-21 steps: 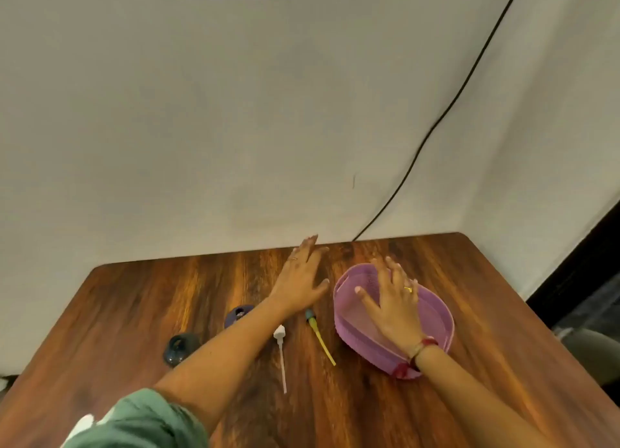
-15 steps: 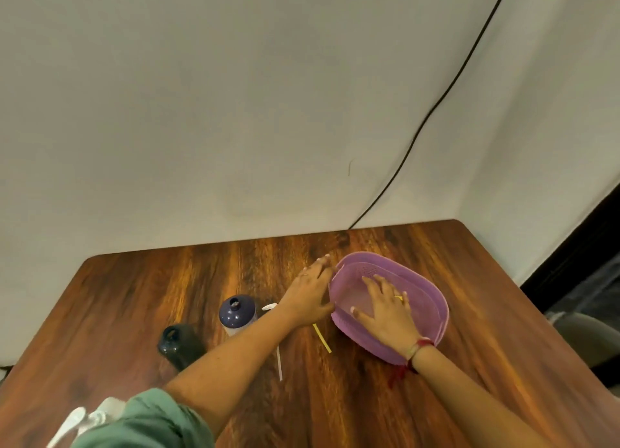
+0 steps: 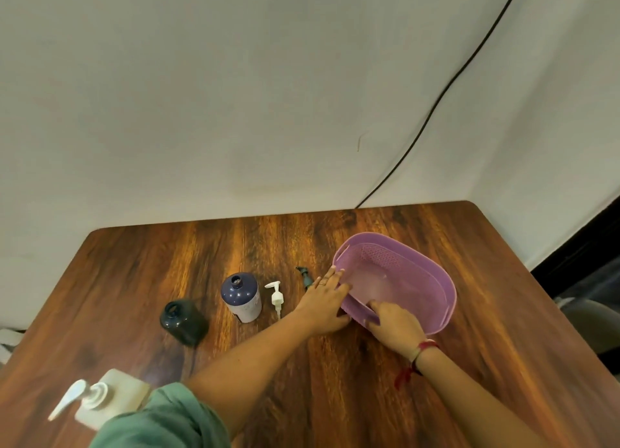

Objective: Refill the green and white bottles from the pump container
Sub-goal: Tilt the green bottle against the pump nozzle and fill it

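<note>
Two hands are set on the basket (image 3: 385, 239): left hand (image 3: 324, 296) pressed flat-fingered at its left rim, right hand (image 3: 395, 320) curled over its near rim. Green bottle (image 3: 184, 320), white bottle (image 3: 242, 297) and pump container (image 3: 110, 397) stand left of it. Setup is judged under way; the container must be reached next.

right hand (image 3: 396, 323) | inside basket (image 3: 446, 290) → pulled back | grip on near rim

The desk (image 3: 134, 279) is reddish-brown wood with dark and orange grain streaks. The basket (image 3: 448, 281) is lilac with a perforated pattern. The green bottle (image 3: 184, 320) is very dark; the white bottle (image 3: 246, 308) has a navy top. The pump container (image 3: 110, 397) is white, the sleeve (image 3: 167, 420) green, the wrist thread (image 3: 426, 346) red.
</note>
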